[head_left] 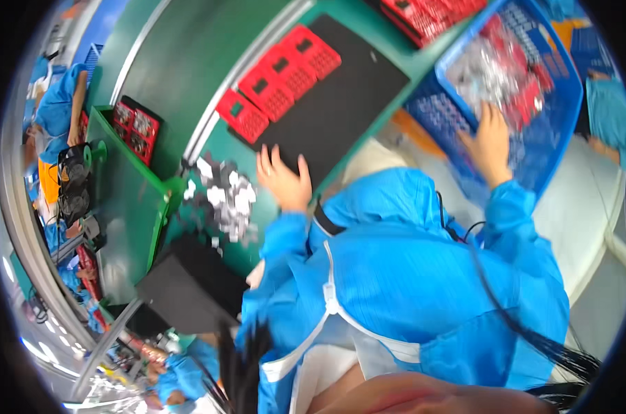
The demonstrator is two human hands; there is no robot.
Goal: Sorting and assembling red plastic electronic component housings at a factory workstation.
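Observation:
Several red plastic casings (274,90) with a window and rows of key holes lie in a line on a black mat (354,76). My left hand (283,181) rests at the mat's near left corner, fingers spread, holding nothing. To its left is a loose heap of small white and grey pieces (230,199). My right hand (491,143) reaches over the side of a blue crate (563,90), its thumb apart from the fingers and nothing visibly gripped. Just beyond its fingertips lie clear plastic bags (489,69) with red parts among them.
More red casings (434,17) sit at the far right edge of the green bench (189,48). A green-edged divider (137,162) and a black box (192,283) stand left. A dark tray (135,129) holds red parts. Other people in blue (57,96) work at the far left.

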